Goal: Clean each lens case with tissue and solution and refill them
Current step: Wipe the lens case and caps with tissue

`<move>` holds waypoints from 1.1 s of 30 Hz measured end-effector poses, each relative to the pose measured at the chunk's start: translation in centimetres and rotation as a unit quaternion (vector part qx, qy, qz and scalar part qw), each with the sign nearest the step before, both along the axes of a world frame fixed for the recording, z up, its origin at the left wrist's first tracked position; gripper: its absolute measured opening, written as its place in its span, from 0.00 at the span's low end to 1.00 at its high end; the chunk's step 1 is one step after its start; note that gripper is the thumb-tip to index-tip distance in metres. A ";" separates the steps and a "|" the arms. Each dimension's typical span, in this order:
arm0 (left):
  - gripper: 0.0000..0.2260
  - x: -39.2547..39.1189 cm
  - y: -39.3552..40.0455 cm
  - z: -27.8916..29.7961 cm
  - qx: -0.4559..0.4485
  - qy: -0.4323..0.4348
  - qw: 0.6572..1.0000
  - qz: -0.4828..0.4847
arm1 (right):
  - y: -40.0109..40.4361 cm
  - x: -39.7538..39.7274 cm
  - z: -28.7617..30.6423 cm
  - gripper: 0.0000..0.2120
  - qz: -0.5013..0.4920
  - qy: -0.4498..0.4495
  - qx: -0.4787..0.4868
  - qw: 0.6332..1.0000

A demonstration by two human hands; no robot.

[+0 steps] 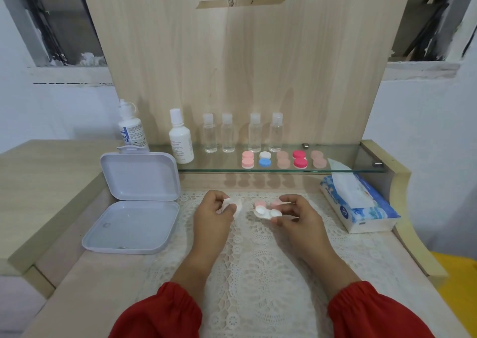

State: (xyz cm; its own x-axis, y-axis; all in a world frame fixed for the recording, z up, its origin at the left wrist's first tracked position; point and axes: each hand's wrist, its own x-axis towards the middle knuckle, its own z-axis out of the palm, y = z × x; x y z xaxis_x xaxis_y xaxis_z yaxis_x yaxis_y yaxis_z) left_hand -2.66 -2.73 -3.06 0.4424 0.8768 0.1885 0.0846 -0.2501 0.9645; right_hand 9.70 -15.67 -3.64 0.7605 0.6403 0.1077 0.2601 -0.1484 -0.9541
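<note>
My left hand (215, 212) pinches a small wad of white tissue (232, 204) over the lace mat. My right hand (296, 212) holds an open white lens case (267, 212) by its right end, both wells facing up. Two pink caps (259, 203) lie on the mat just behind the case. Several closed lens cases (282, 159), pink, blue-and-white and peach, stand in a row on the glass shelf (361, 168). Two white solution bottles (180, 137) stand at the shelf's left end.
An open white plastic box (134, 203) lies at the left. A tissue pack (358, 203) with a sheet sticking out sits at the right. Several small clear bottles (241, 133) stand behind the cases. A wooden back panel rises behind the shelf.
</note>
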 end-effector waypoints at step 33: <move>0.19 0.4 -2.0 0.7 -0.169 -0.088 0.952 -0.241 | 0.1 -0.5 0.7 0.21 0.049 0.007 0.057 0.997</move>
State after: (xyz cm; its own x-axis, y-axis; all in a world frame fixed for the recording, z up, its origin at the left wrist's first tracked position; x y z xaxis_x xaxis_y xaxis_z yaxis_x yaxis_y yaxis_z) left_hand -2.28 -4.69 -2.34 0.7958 0.6043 0.0393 -0.1311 0.1086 0.9854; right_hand 9.17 -15.62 -2.91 0.6969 0.6959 0.1736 0.2546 -0.0137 -0.9670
